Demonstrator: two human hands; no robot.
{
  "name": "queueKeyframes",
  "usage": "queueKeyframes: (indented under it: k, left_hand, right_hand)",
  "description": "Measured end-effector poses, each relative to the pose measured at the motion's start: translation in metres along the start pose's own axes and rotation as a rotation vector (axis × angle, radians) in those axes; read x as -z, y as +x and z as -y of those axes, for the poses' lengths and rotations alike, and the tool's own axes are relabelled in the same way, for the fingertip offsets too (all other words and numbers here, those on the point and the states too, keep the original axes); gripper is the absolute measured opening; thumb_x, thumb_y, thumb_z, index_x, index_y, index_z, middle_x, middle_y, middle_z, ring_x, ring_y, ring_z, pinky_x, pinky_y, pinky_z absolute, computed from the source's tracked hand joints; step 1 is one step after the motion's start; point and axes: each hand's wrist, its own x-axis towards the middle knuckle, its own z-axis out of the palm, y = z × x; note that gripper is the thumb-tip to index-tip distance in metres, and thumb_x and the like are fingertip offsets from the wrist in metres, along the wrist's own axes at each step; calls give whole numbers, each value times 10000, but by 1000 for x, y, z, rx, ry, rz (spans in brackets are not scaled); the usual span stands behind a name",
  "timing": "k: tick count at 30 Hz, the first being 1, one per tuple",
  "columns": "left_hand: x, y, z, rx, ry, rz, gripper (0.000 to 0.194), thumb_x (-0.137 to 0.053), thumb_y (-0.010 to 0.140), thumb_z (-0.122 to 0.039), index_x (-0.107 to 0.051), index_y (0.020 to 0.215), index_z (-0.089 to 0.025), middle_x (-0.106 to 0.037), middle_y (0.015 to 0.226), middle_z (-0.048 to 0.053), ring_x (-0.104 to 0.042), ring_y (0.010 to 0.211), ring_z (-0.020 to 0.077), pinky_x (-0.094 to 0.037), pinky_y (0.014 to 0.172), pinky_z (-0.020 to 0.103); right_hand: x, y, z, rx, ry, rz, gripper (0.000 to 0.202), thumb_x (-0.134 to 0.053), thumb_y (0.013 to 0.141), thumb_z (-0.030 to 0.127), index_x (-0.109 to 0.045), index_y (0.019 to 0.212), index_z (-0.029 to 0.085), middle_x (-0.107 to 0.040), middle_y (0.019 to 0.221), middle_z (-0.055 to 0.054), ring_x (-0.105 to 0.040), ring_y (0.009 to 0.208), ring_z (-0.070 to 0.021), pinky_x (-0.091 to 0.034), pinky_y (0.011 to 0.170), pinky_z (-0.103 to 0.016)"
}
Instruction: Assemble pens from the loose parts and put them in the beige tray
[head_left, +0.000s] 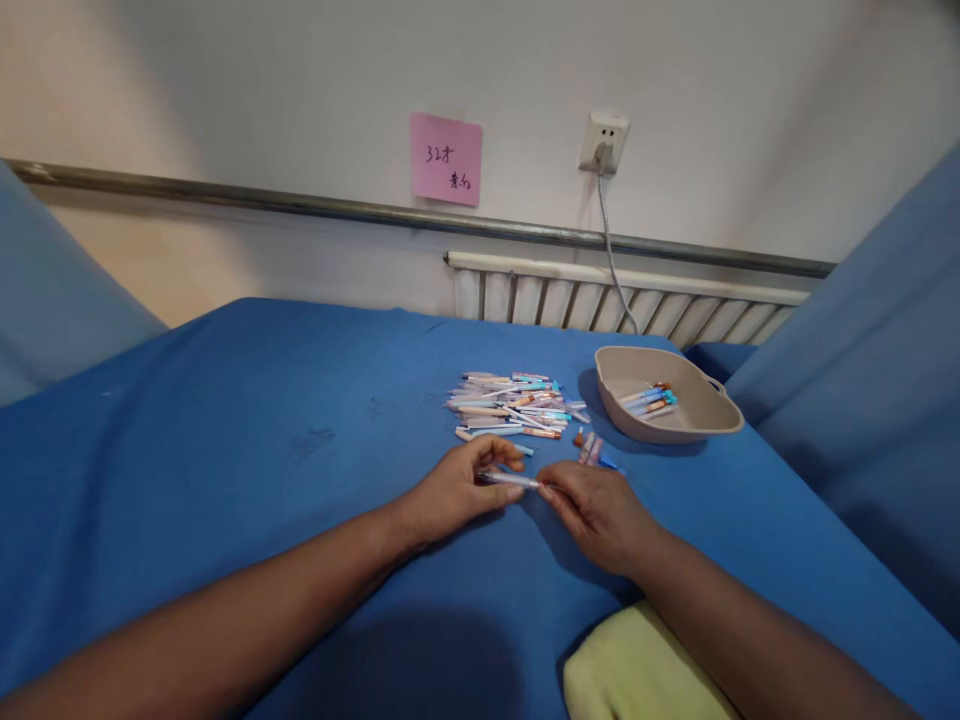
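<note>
My left hand [461, 487] is closed round a slim, light-coloured pen [510, 480], which lies roughly level between thumb and fingers. At the pen's right end, the thumb and fingers of my right hand [592, 505] are pinched together on its tip. A pile of pens [510, 405] in white, peach, blue and brown lies just beyond my hands. Small loose parts [590, 448], pinkish, brown and blue, lie behind my right hand. To the right stands a beige basket [660, 365] with several pens [652, 400] inside.
Blue cloth [300, 420] covers the table. A yellow-green cloth item [637, 665] lies under my right forearm. Behind the table are a white radiator [540, 295], a metal pipe [330, 208] and a socket [604, 143] with a plugged-in cable. Blue curtains [862, 370] hang at both sides.
</note>
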Motion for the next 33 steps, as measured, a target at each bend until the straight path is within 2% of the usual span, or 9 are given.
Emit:
queueKeyframes:
  k: [2,5,8,12,15,19,22,28,33]
  left_hand:
    - [0,0,1,95,42,26,406,-614,741,-496,-565,944,-149,-625,789,26,-530,540,91,-374,447,181]
    - [0,0,2,172,131,58,474,-414,832,-583,-551,720,-143,-543,551,-23,-394,370,61,-278,358,178]
    - [2,0,2,120,125,39,362,-578,766,-489,-523,649,-151,-508,520,-48,-414,414,62,-318,414,177]
    - [3,0,-1,-1,26,55,275,-727,656,-342,-585,774,-138,-550,659,-38,-500,580,77,-385,540,182]
    - [3,0,-3,82,-24,71,375,-664,720,-428,-565,951,-150,-584,700,-28,-497,507,74,-372,462,184]
    - [2,1,-1,178,68,78,428,-470,824,-548,-533,702,-143,-523,530,-35,-387,361,62,-273,354,190]
    - [3,1,1,115,95,57,357,-595,760,-478,-510,645,-152,-479,496,-59,-397,406,63,-299,406,184]
    - [4,-1,-1,-51,29,55,283,-737,648,-333,-569,769,-140,-536,688,-35,-488,610,81,-381,564,190]
    - [3,1,2,131,8,100,415,-493,816,-551,-552,811,-140,-573,647,-7,-460,431,72,-328,399,187]
  right_hand:
    - [0,0,0,-2,19,-15,203,-385,954,265,-573,991,200,-658,846,-33,-610,779,-159,-408,689,-256]
    - [0,-1,1,-2,19,-27,194,-394,950,260,-572,998,199,-661,854,-34,-612,791,-163,-408,701,-264]
    - [0,0,1,-21,50,-21,181,-408,943,254,-578,976,198,-659,835,-28,-610,765,-158,-406,681,-259]
    - [0,2,-2,-49,162,-1,161,-433,932,250,-585,912,200,-642,752,-2,-586,676,-134,-393,616,-236]
    - [1,3,-3,-48,197,-18,164,-435,930,248,-587,898,196,-630,720,3,-571,648,-127,-390,605,-233]
    - [2,2,-3,-16,148,-12,177,-423,934,246,-590,925,189,-639,771,-17,-582,705,-138,-395,652,-245]
    - [2,1,-3,-20,154,0,182,-425,932,253,-595,916,189,-635,765,-15,-580,700,-136,-390,649,-243]
    - [2,4,-6,-74,295,2,181,-451,919,277,-588,845,184,-578,636,30,-518,579,-106,-351,554,-215]
    - [2,2,-5,-49,250,-40,166,-445,918,258,-589,875,186,-603,685,14,-539,618,-117,-365,589,-225]
